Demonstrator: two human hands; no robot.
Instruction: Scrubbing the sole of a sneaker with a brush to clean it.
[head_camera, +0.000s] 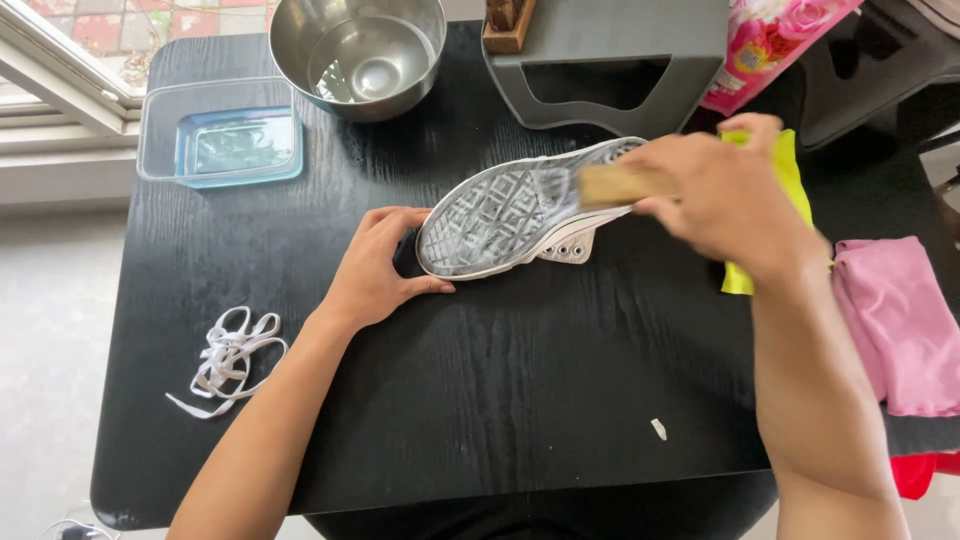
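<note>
The black wooden bench (500, 400) carries everything, and near its middle a white sneaker (520, 215) is laid on its side with the patterned sole turned up and wet-looking. It is judged light, with a stiff rubber sole and a soft, yielding canvas upper that would collapse if squeezed; the sole is probably slippery, so a hold at the firm heel or toe edge is thought safest. The heel end is steadied by the left hand (375, 270), fingers curled around the rim and thumb laid flat on the bench. A wooden-backed brush (615, 185) is gripped by the right hand (725, 190), fingers closed over its handle, with the bristles set against the sole near the toe. At the far edge a steel bowl (358, 55) is seen, holding what looks like a little clear water. Beside it a clear plastic tub (220, 130) with a blue base is set; whether liquid is in it cannot be told. Pink cloth (900, 320) and yellow cloth (790, 170) lie at the right, and loose white laces (230, 360) at the left.
</note>
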